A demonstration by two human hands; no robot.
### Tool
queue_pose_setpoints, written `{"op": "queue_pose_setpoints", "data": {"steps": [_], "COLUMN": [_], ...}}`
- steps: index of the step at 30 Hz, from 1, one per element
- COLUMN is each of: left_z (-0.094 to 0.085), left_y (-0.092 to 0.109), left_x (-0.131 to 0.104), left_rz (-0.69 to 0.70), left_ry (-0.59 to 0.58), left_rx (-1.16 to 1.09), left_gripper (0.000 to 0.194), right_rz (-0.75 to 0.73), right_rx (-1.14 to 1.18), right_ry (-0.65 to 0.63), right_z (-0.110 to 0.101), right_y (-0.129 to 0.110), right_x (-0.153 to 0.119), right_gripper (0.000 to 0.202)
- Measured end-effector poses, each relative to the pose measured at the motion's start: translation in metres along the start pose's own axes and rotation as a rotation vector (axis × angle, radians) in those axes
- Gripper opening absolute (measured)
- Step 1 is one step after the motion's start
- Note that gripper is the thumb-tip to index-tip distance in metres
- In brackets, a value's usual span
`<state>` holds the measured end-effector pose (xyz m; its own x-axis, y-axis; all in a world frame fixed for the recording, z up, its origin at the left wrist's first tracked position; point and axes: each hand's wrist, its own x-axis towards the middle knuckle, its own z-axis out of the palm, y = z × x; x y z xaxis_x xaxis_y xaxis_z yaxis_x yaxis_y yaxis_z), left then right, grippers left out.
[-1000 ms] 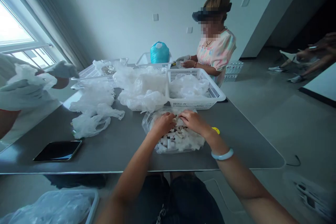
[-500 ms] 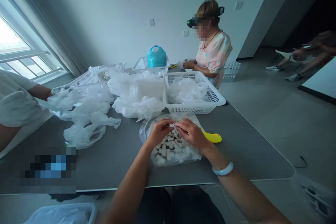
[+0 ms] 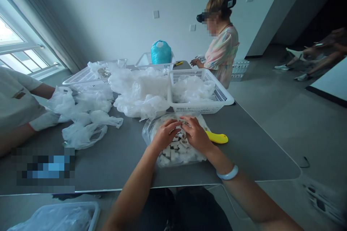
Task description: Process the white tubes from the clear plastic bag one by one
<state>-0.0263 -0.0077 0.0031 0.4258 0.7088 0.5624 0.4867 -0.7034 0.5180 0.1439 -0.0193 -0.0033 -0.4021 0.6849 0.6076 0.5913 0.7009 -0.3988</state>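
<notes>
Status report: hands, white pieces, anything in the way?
Left hand, right hand: close together over white pieces in clear bag. Grip on anything: unclear. Yellow object close by, right side.

Left grip (image 3: 166, 133) and right grip (image 3: 195, 134) close together over clear bag (image 3: 148, 131)

White pieces (image 3: 175, 148) lie in the clear bag on the desk (image 3: 244, 148). Right of it: a yellow object (image 3: 219, 138). Behind it: a white basket (image 3: 199, 108). Left of it: crumpled plastic bags (image 3: 84, 130).

Bright blue bag (image 3: 161, 52), yellow handle (image 3: 218, 138), white baskets (image 3: 201, 107), grey tabletop (image 3: 238, 151) (pastel-patterned top (image 3: 223, 52) behind)
</notes>
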Motion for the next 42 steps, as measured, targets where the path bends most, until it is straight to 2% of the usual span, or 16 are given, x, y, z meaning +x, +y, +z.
{"op": "queue_pose_setpoints", "data": {"steps": [3, 6, 9, 11, 13, 14, 16, 18, 20, 25, 28, 31, 34, 37, 39, 42], "left_z": [0.002, 0.001, -0.003, -0.007, -0.010, -0.011, -0.012, -0.011, -0.010, -0.005, -0.004, -0.006, -0.008, -0.008, -0.006, -0.002], "left_y": [0.002, 0.004, 0.003, 0.003, 0.004, 0.005, 0.008, 0.011, 0.014, 0.012, 0.010, 0.010, 0.012, 0.012, 0.010, 0.006], "left_x": [0.000, 0.000, 0.001, 0.002, 0.002, 0.003, 0.004, 0.004, 0.005, 0.006, 0.008, 0.008, 0.008, 0.006, 0.005, 0.005], "left_rz": [0.043, 0.067, -0.029, -0.135, -0.212, -0.232, -0.235, -0.216, -0.236, -0.526, -0.659, -0.726, -0.718, -0.628, -0.496, -0.230], "left_ry": [0.040, 0.051, 0.074, 0.093, 0.116, 0.127, 0.148, 0.163, 0.184, 0.224, 0.171, 0.079, -0.032, -0.133, -0.102, 0.042], "left_rx": [0.124, 0.226, 0.279, 0.267, 0.223, 0.196, 0.141, 0.070, -0.043, -0.585, -0.918, -1.073, -1.079, -0.960, -0.746, -0.306], "left_gripper": [0.023, 0.024, 0.026, 0.025, 0.021, 0.019, 0.016, 0.016, 0.018, 0.023, 0.024, 0.031, 0.036, 0.035, 0.030, 0.020], "right_rz": [0.070, 0.188, 0.334, 0.439, 0.491, 0.469, 0.334, 0.175, 0.075, -0.042, -0.078, -0.094, -0.117, -0.107, -0.052, 0.099], "right_rx": [0.141, 0.338, 0.543, 0.587, 0.532, 0.476, 0.353, 0.249, 0.194, 0.174, 0.165, 0.141, 0.114, 0.156, 0.235, 0.389], "right_ry": [-0.018, -0.083, -0.101, -0.043, 0.048, 0.093, 0.145, 0.143, 0.110, 0.087, 0.072, 0.064, 0.034, -0.020, -0.037, -0.040], "right_z": [0.009, 0.008, -0.006, -0.015, -0.019, -0.019, -0.015, -0.010, -0.007, -0.012, -0.015, -0.015, -0.013, -0.012, -0.010, -0.008], "right_y": [-0.002, -0.004, -0.007, -0.008, -0.008, -0.008, -0.007, -0.006, -0.007, -0.013, -0.015, -0.014, -0.012, -0.011, -0.011, -0.011], "right_x": [0.000, 0.001, 0.005, 0.006, 0.006, 0.006, 0.005, 0.004, 0.003, 0.004, 0.005, 0.004, 0.003, 0.002, 0.002, 0.002], "right_gripper": [0.033, 0.032, 0.028, 0.029, 0.028, 0.024, 0.019, 0.023, 0.027, 0.029, 0.030, 0.031, 0.032, 0.033, 0.032, 0.028]}}
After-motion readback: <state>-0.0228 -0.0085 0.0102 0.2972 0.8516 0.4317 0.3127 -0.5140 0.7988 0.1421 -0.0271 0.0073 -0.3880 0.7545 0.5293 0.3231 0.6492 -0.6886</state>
